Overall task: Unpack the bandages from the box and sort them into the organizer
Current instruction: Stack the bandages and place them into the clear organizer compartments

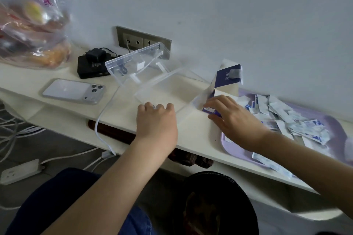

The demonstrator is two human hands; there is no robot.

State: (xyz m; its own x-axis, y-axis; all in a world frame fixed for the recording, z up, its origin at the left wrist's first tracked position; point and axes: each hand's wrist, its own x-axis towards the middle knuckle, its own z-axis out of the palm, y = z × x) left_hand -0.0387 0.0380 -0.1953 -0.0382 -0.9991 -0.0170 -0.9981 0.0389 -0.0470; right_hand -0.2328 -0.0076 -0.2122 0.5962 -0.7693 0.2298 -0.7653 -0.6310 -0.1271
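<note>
Under right hand (230, 117), grips open box (227, 78); with left hand (156, 119), clutches organizer (137, 63) rim. Could tip box and scatter loose bandages (286, 116) off tray (235, 148) if jerked sideways.

Left hand (156, 118): shown bare, the wrist left uncovered.
Ring (154, 107): a small pale band or glint is seen on one finger of the left hand; it is too blurred to be told for certain.
Right hand (227, 114): shown bare, the wrist likewise uncovered.
Forearms (114, 187): both are seen bare from the wrist back to the edge of the view, where they are cut off.
Trousers (57, 202): dark blue cloth is seen over the lap at the lower left, plain and in shade.
Denim patch (137, 224): a lighter, mid-blue stretch of the trousers is shown beneath the left forearm.
</note>
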